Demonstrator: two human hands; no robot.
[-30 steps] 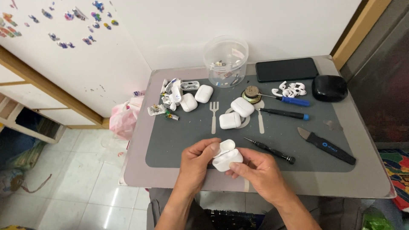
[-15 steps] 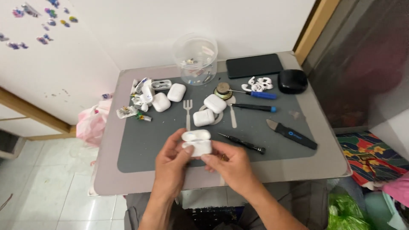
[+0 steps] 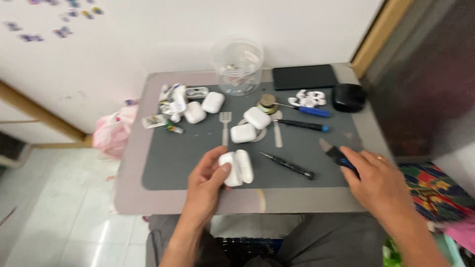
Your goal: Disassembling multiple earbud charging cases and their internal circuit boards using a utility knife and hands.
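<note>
Currently logged, from my remote seat: one white earbud case (image 3: 236,168), lid hinged open, held in the left hand (image 3: 205,185) above the near edge of the grey mat (image 3: 173,163) on the counter (image 3: 133,193). Thumb and fingers wrap its left half; the open lid faces right. I judge it light, rigid and glossy, so likely slippery; the hinge looks the weak point, and the body, not the lid, is the safer place to grip.

The right hand (image 3: 378,185) lies palm-down over a blue-handled pry tool (image 3: 336,154) at the mat's right side, fingers curled onto the handle; whether they have closed round it I cannot tell.

Also present:
- two more white cases (image 3: 250,126), mid-mat
- black screwdriver (image 3: 288,165), between the hands
- clear plastic tub (image 3: 237,64), far edge
- black pouch (image 3: 349,97), far right
</note>
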